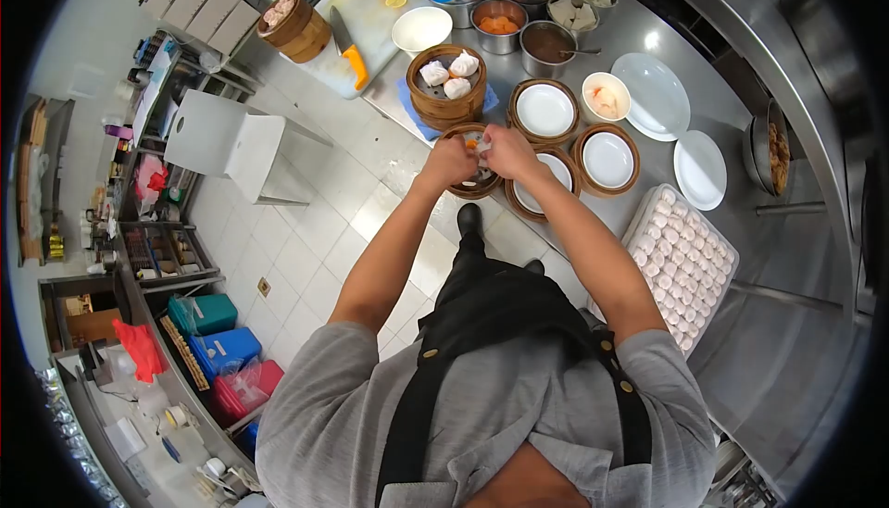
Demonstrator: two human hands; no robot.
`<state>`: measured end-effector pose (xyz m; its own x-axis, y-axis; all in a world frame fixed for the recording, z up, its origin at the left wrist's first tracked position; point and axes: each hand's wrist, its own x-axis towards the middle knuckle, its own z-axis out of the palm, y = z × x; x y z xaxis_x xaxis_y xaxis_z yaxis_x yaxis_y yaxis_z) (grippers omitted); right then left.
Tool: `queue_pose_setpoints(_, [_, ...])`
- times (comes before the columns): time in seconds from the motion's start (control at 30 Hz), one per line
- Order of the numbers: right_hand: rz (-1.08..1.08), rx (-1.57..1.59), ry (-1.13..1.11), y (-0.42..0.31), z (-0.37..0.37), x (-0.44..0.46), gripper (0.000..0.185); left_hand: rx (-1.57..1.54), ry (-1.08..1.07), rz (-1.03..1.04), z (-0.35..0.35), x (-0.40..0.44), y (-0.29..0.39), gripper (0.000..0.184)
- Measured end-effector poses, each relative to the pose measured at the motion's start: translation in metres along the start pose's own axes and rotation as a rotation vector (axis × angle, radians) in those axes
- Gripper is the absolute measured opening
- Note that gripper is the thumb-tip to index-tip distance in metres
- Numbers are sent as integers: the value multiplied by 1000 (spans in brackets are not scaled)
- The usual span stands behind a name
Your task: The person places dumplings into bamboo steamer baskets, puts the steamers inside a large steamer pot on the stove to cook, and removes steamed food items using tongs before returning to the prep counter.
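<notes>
My left hand (448,163) and my right hand (512,152) meet over a small bamboo steamer basket (483,191) at the counter's edge. The fingers of both are pinched together. A small whitish and orange piece shows between them; its kind I cannot make out, nor which hand grips it. Just beyond stands a bamboo steamer (447,112) with three pleated white buns in it, on a blue cloth (492,99). To the right are bamboo baskets holding white plates (544,110), one of them partly behind my right forearm.
A knife with an orange handle (355,67) lies on the cutting board (372,28). Metal pots (546,65) and bowls of ingredients line the back. A tray of small white dumplings (681,267) is at the right, below oval plates (700,170). A white chair (250,158) stands left.
</notes>
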<state>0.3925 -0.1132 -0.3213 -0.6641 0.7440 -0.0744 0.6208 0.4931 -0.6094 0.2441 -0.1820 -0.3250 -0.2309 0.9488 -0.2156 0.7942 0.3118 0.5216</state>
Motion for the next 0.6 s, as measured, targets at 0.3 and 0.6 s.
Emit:
queue_pose_setpoints(0.3, [-32, 36, 389, -14, 0, -33, 41, -59, 187, 360, -4, -20, 6, 37])
queue_pose_setpoints(0.6, [563, 827, 906, 30, -91, -300, 11, -716, -1091, 228, 122, -126, 165, 24])
